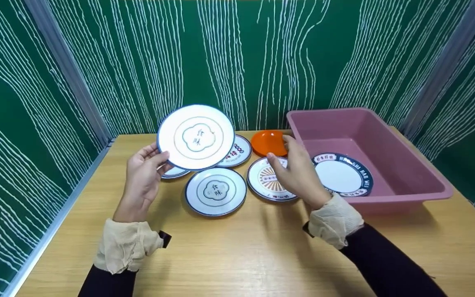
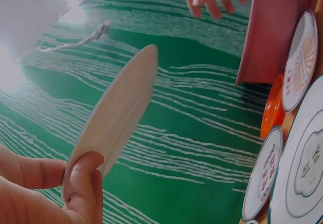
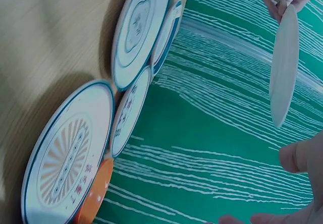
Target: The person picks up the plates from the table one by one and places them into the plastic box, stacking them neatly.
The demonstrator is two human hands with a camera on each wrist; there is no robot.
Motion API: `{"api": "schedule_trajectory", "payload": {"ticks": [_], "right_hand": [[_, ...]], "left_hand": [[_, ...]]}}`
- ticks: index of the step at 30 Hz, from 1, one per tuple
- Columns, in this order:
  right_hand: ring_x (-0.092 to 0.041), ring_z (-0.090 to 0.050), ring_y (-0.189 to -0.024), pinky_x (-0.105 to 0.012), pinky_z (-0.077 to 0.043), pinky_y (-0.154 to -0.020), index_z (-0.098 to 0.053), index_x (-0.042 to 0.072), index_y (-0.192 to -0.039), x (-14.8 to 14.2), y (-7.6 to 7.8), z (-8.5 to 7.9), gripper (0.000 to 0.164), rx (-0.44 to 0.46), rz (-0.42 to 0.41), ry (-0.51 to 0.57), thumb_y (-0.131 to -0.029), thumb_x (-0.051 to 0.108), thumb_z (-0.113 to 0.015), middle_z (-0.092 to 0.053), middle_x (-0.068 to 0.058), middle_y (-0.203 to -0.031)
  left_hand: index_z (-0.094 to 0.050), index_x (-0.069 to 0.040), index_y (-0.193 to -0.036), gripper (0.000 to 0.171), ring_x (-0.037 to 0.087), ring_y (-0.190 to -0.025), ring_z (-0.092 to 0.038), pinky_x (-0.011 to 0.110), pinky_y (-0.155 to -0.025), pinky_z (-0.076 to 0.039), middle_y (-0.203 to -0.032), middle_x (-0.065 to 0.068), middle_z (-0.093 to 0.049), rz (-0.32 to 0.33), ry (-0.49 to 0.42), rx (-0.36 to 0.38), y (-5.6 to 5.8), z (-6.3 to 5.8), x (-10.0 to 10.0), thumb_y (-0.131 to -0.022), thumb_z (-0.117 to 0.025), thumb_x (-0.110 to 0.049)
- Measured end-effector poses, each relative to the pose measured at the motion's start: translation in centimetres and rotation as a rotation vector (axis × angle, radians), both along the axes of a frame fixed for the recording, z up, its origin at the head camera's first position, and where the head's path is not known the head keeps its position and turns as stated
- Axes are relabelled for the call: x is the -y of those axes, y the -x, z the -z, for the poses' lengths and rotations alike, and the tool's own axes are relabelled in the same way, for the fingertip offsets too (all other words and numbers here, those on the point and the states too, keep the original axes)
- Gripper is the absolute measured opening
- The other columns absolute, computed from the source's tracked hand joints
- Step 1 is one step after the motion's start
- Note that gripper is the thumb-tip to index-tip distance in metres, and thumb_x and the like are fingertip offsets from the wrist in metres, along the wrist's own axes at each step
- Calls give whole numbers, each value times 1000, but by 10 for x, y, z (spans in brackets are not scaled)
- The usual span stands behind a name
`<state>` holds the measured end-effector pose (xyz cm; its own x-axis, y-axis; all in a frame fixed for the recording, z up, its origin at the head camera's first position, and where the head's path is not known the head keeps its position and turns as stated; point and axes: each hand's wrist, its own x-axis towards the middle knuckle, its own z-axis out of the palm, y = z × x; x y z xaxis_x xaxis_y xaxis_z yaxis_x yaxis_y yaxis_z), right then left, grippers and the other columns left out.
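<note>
One plate (image 1: 196, 142) on my feed hung above the desk (image 1: 229, 251) toward its left edge, pinched at the rim by the left hand (image 1: 142, 179), where I judged steadiness mattered, the right hand (image 1: 302, 173) relaxed, empty.

Round white plate (image 1: 196, 137), thin blue rim, flower-shaped central outline, tilted, held aloft

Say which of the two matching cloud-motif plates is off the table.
The upper plate, pinched at its edge by the left hand. Its look-alike lies flat on the table, touched by neither hand.
</note>
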<state>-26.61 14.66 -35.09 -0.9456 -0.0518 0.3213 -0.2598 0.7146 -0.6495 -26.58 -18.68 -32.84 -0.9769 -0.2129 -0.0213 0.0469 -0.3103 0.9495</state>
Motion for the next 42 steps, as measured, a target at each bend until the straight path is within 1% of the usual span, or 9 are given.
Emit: {"api": "schedule_trajectory", "payload": {"ticks": [5,15,18,21,25,28,31,34,42], "right_hand": [[-34,-45,-139,-54,-38,-117,-31,7,-158,11,-1,-1,70,39,2,43,-104,43,-57,-41,-17,-157],[-30,-47,-135,-50,-41,-115,-35,8,-156,24,-1,9,65,-42,-84,106,-107,49,-46,-43,-15,-155],[-29,-49,-132,-48,-44,-112,-35,8,-156,28,0,11,65,-44,-130,166,-107,51,-42,-46,-14,-151],[-31,-55,-125,-47,-51,-105,-40,8,-152,32,0,10,58,24,-214,372,-109,47,-42,-52,-14,-143],[-32,-63,-109,-45,-58,-95,-48,7,-140,38,-1,4,44,215,-293,783,-110,39,-44,-57,-17,-127],[-31,-66,-97,-44,-60,-91,-51,4,-133,42,-2,0,37,331,-282,1022,-110,33,-46,-58,-18,-117],[-29,-67,-90,-42,-61,-88,-53,1,-130,44,-2,-2,32,372,-243,1152,-110,26,-45,-59,-17,-113],[-29,-65,-89,-41,-61,-87,-53,0,-128,46,-1,-2,29,383,-199,1178,-111,22,-43,-56,-16,-114],[-28,-63,-95,-37,-60,-90,-53,0,-132,41,0,3,29,417,-108,1084,-112,18,-42,-52,-17,-124]], "left_hand": [[-45,2,-141,41,17,-96,-60,22,-78,-57,-121,12,-52,26,-42,21,-4,1,-12,-101,-56,4],[-43,1,-141,43,19,-99,-61,26,-82,-59,-124,13,-52,74,-97,11,-12,7,-36,-100,-54,6],[-42,1,-140,43,19,-95,-61,25,-83,-59,-124,14,-51,84,-129,12,-14,9,-43,-99,-53,8],[-41,2,-138,42,18,-90,-61,26,-81,-59,-122,15,-51,91,-166,8,-16,13,-50,-98,-53,11],[-42,2,-135,41,19,-89,-61,26,-80,-60,-121,15,-50,91,-183,16,-17,18,-60,-97,-54,11],[-42,2,-135,41,21,-92,-61,27,-82,-60,-121,15,-49,92,-189,23,-19,21,-66,-97,-56,11],[-42,3,-136,42,22,-95,-60,29,-85,-60,-122,15,-47,93,-199,24,-22,24,-71,-97,-56,10],[-41,3,-138,43,22,-99,-60,30,-88,-60,-123,15,-47,93,-218,17,-24,27,-76,-98,-55,9],[-41,5,-138,45,25,-102,-63,35,-93,-59,-124,18,-47,106,-200,23,-27,32,-82,-97,-59,7]]}}
